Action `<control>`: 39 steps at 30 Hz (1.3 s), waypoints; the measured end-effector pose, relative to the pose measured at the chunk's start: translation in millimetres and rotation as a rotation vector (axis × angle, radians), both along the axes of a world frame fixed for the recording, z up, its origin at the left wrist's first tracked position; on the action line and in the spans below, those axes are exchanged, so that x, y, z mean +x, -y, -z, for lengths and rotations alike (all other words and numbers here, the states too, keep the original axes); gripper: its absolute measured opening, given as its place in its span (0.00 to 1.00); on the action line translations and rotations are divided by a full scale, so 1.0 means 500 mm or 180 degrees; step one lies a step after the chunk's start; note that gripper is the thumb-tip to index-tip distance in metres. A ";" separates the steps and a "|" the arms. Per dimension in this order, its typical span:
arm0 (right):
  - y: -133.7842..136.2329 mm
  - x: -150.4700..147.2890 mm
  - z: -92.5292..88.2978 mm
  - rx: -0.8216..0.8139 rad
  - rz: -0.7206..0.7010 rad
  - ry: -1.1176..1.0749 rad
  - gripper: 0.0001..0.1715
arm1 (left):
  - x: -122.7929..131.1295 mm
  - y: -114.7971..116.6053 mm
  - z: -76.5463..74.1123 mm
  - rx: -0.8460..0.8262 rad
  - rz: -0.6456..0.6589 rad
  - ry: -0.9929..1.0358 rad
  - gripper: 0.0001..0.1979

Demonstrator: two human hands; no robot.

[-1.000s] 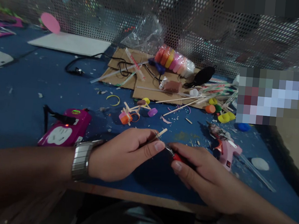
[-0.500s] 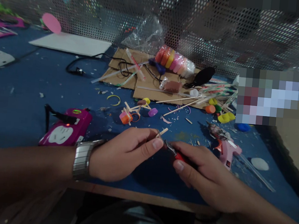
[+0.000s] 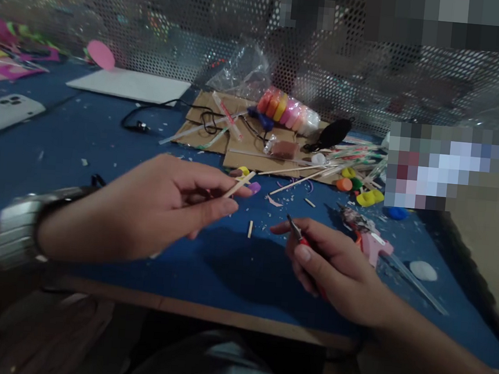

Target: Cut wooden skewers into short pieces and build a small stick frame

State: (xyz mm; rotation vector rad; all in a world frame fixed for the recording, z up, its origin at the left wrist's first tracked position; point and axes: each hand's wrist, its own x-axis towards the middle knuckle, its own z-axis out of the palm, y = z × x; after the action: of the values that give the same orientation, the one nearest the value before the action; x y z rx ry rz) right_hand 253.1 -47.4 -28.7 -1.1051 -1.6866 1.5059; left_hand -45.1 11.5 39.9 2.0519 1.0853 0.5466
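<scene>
My left hand (image 3: 155,208), raised above the table, pinches a thin wooden stick (image 3: 240,185) between thumb and fingers. The stick's end points up and to the right. My right hand (image 3: 334,264) grips small red-handled pliers (image 3: 298,233), whose dark tip points up and left; the index finger is stretched along the side. A short wooden piece (image 3: 250,229) lies on the blue table between my hands. Partly hidden behind my left fingers are a purple clay piece (image 3: 254,188) and a yellow one (image 3: 244,170).
A pink glue gun (image 3: 373,247) with a clear stick lies beyond my right hand. Cardboard (image 3: 251,162) at the back bears wrapped coloured clay (image 3: 285,107), straws and cables. A phone (image 3: 9,111) lies far left. Wooden skewers (image 3: 296,179) and scraps are strewn about.
My left hand has moved left and up with the stick, away from the pliers. A short wooden piece now shows on the table. The pliers' tip has turned upward.
</scene>
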 end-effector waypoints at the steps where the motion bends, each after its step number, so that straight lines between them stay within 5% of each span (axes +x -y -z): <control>1: -0.001 -0.001 0.000 0.0002 0.0005 0.0001 0.24 | -0.016 -0.005 0.004 0.0025 -0.0186 0.0071 0.18; 4: -0.003 -0.006 -0.001 -0.0012 0.0020 -0.0019 0.25 | -0.060 -0.012 0.016 0.0052 -0.0712 0.0372 0.32; 7: -0.007 -0.010 -0.001 -0.0039 0.0019 -0.0004 0.25 | -0.093 -0.012 0.016 0.0265 -0.1010 0.0188 0.13; 13: -0.011 -0.007 0.009 -0.0079 0.0053 -0.0003 0.25 | -0.123 -0.033 0.017 0.0090 -0.0817 0.0081 0.14; 19: -0.013 -0.006 0.016 -0.0132 0.0085 0.0016 0.26 | -0.105 -0.059 0.028 0.0465 -0.0844 -0.0080 0.13; 24: -0.014 -0.009 0.016 -0.0152 0.0085 -0.0024 0.27 | -0.093 -0.055 0.037 0.0414 -0.0622 0.0387 0.12; 32: -0.014 -0.013 0.006 -0.0132 0.0049 -0.0008 0.26 | -0.077 -0.043 0.044 0.0986 -0.1288 0.0398 0.13; 39: -0.014 -0.012 0.007 -0.0157 0.0056 0.0031 0.28 | -0.069 -0.050 0.060 0.0851 -0.1224 0.0092 0.15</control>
State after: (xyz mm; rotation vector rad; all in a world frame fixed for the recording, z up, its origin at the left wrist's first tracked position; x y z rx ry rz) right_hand 247.2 -40.7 -32.4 -1.1520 -1.6501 1.5411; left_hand -79.7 36.3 9.7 2.0559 1.4671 0.9550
